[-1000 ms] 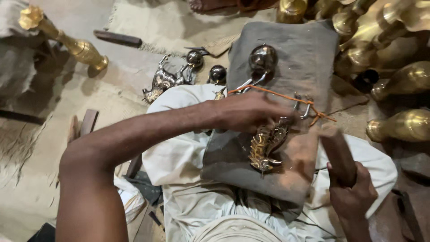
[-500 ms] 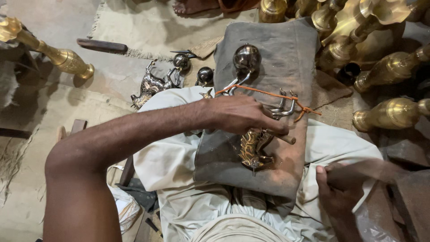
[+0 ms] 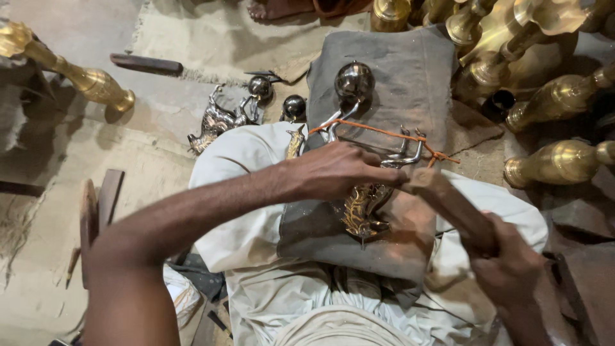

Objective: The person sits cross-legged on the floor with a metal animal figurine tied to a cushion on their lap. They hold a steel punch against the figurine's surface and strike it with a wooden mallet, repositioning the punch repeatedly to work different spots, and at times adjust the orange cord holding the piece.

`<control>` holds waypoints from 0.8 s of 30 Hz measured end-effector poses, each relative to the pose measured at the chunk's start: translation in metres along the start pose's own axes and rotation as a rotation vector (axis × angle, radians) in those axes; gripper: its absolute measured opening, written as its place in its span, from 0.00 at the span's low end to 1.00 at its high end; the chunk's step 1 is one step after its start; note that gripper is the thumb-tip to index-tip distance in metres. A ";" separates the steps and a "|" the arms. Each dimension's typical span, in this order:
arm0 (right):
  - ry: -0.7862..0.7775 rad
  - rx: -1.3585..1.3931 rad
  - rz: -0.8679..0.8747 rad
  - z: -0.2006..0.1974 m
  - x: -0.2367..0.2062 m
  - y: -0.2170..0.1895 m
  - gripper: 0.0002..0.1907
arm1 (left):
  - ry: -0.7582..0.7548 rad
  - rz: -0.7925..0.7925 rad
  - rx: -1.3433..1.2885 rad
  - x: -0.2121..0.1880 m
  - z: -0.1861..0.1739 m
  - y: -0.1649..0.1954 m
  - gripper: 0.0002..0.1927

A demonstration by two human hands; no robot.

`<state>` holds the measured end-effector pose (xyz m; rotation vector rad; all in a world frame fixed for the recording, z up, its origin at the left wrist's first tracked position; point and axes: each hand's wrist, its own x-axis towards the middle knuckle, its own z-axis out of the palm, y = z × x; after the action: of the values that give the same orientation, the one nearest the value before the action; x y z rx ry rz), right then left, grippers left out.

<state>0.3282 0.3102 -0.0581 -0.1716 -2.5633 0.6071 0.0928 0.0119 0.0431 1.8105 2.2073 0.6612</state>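
Head view: left hand (image 3: 336,172), fingers curled tight, pins a brass ornament (image 3: 362,210) against a grey cloth pad (image 3: 397,83) on the lap; the ornament lies just beneath the fingertips. Right hand (image 3: 509,263), fist wrapped around a wooden mallet (image 3: 448,202), whose head meets the left fingertips. Orange cord (image 3: 384,132) runs just beyond the knuckles. Brass vases (image 3: 557,96) stand well apart, beyond the right hand.

Dusty floor (image 3: 77,192), brass vases (image 3: 557,163), wooden sticks (image 3: 146,63)
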 end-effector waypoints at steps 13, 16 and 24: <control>-0.069 -0.180 -0.345 -0.053 0.086 -0.036 0.36 | 1.245 -0.495 -0.887 -0.030 0.078 0.044 0.25; -0.099 -0.282 -0.472 -0.067 0.129 -0.060 0.32 | 1.340 -0.585 -0.747 -0.017 0.100 0.050 0.26; -0.028 -0.447 -0.909 -0.072 0.228 -0.132 0.21 | 1.305 -0.583 -0.445 -0.010 0.114 0.049 0.17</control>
<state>0.1648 0.2720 0.1571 0.8128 -2.4055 -0.3035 0.1870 0.0331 -0.0355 0.3474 2.6027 2.3298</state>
